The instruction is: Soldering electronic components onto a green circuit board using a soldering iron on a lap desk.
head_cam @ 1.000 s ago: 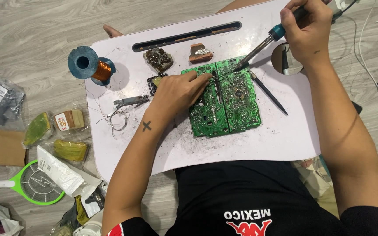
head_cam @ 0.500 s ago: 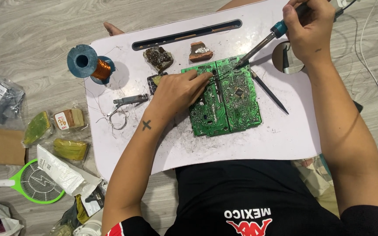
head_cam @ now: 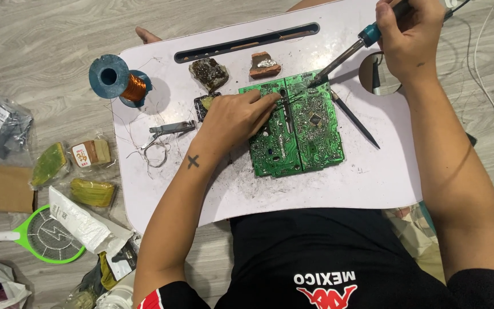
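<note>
- Head view: your right hand (head_cam: 410, 34), cut off at the top edge, grips the soldering iron (head_cam: 347, 54).
- Your left hand (head_cam: 235, 117) pinches something too small to identify against the green circuit board (head_cam: 298, 129).

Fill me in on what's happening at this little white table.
A person sits at a white lap table working on a green circuit board. The left hand rests on the board, its fingers pinching a thin wire or tweezers against it. The right hand holds a soldering iron with its tip touching the board's top edge. A spool of copper wire, nail clippers and a dark pointed tool lie nearby.
</note>
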